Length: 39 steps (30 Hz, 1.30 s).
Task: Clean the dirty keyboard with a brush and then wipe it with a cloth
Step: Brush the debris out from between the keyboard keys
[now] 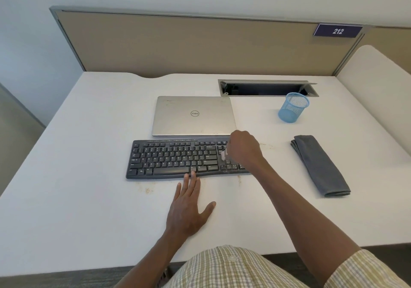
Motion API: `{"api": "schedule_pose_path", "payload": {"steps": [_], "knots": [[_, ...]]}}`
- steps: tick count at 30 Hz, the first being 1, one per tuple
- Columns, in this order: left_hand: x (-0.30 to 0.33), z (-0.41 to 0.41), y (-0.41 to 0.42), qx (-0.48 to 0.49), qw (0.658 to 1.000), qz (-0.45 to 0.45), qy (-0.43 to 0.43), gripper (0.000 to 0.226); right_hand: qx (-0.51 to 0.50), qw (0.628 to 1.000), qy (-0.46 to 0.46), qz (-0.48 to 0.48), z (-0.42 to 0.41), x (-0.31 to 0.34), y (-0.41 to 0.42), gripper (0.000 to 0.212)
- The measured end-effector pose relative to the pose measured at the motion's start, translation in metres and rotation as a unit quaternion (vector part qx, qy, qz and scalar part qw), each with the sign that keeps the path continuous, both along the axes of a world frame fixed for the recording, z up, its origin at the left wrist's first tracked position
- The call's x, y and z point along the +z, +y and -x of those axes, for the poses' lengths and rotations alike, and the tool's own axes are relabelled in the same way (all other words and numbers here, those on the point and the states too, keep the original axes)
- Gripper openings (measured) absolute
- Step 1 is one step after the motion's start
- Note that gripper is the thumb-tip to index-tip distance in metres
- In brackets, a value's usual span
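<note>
right hand (pixel 243 148) grip: brush (pixel 224 154) | left hand (pixel 189 205) flat, steadying keyboard (pixel 178 158)

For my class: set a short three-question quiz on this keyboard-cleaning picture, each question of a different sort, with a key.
1. True or false: the grey cloth lies folded on the desk, untouched.
2. Which hand holds the brush over the keyboard? A) left hand B) right hand
3. Fill in: behind the keyboard lies a closed silver ____.

Key: 1 true; 2 B, at the keyboard's right end, while the left hand's straight fingers touch the front edge; 3 laptop.
</note>
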<state>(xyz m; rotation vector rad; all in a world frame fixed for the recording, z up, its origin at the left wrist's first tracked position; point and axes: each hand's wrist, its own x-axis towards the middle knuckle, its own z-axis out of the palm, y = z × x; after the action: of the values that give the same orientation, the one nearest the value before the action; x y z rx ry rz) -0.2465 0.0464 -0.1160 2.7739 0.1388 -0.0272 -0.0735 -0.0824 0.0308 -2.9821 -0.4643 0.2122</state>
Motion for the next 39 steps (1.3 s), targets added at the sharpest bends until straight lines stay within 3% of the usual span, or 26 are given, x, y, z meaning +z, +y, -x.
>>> {"api": "schedule_pose_path", "payload": {"steps": [3, 8, 15, 23, 26, 30, 35, 39], "knots": [[0.001, -0.001, -0.001, 0.002, 1.000, 0.003, -0.004, 0.095, 0.022, 0.999, 0.006, 0.044, 0.007, -0.005, -0.002, 0.025], [0.002, 0.000, 0.000, -0.002, 1.000, -0.002, -0.002, 0.096, 0.014, 0.999, -0.042, 0.027, 0.007, -0.006, -0.007, 0.023], [0.002, 0.000, 0.000, -0.003, 1.000, 0.000, -0.001, 0.095, -0.001, 1.000, 0.018, -0.010, 0.015, -0.010, -0.015, 0.012], [0.003, 0.000, 0.000, -0.004, 1.000, 0.001, -0.001, 0.096, -0.035, 0.999, 0.025, -0.020, 0.015, -0.011, -0.023, 0.032], [0.002, 0.000, 0.000, -0.003, 1.000, 0.004, -0.007, 0.095, -0.065, 0.997, -0.018, -0.045, 0.007, -0.008, -0.026, 0.028], [0.002, 0.000, 0.000, -0.004, 1.000, 0.000, -0.005, 0.096, -0.073, 0.996, 0.031, -0.048, 0.004, -0.011, -0.027, 0.018], [0.001, 0.000, 0.000, -0.004, 1.000, -0.004, -0.003, 0.096, -0.087, 0.993, 0.028, -0.077, -0.006, -0.013, -0.035, 0.029], [0.001, 0.000, 0.000, -0.003, 1.000, -0.004, -0.004, 0.095, -0.074, 0.995, 0.042, -0.043, -0.002, -0.014, -0.030, 0.025]]}}
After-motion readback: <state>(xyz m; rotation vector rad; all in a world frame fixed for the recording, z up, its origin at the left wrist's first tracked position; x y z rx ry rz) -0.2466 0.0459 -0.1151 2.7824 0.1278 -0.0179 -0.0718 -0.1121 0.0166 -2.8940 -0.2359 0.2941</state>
